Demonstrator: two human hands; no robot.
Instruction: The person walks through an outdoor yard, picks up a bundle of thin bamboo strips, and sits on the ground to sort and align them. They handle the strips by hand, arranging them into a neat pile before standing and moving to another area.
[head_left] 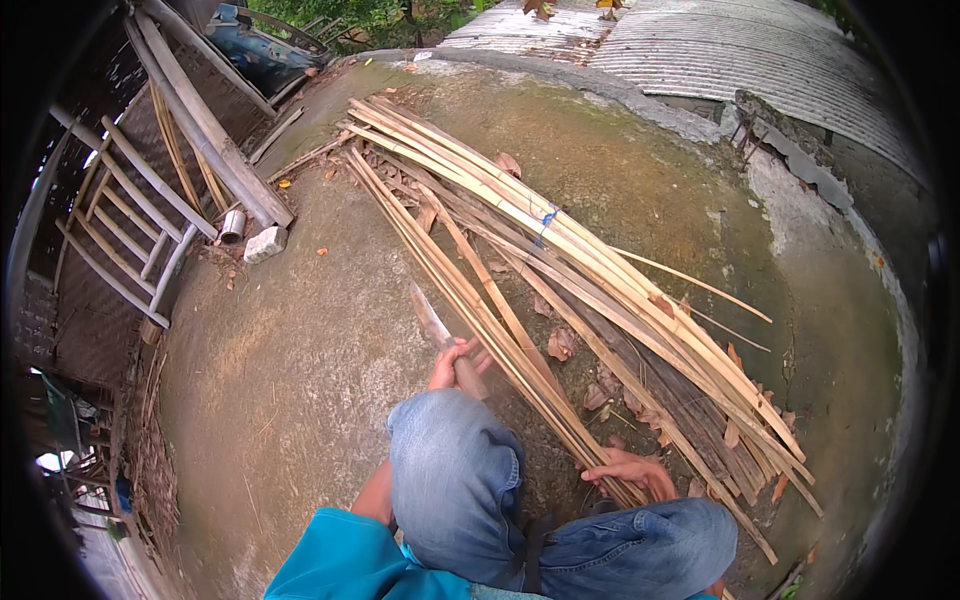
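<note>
My left hand (447,368) grips a large knife by its wooden handle (470,381), in front of my bent left knee. The knife's blade (429,316) points away and to the left, over the concrete; it is slightly blurred. My right hand (632,471) is closed around the near ends of a bunch of thin bamboo strips (480,322), which stretch away to the far left. Beyond them lies a larger bundle of pale bamboo strips (590,255), bound with a blue tie (546,222). Darker, weathered strips (690,412) rest between the two.
Dry leaves (562,344) are scattered among the strips on the mossy concrete slab (300,370). At the left stand a wooden pole frame (130,215), a can (232,226) and a pale stone block (265,244). Corrugated roofing (720,50) lies past the slab's broken far edge.
</note>
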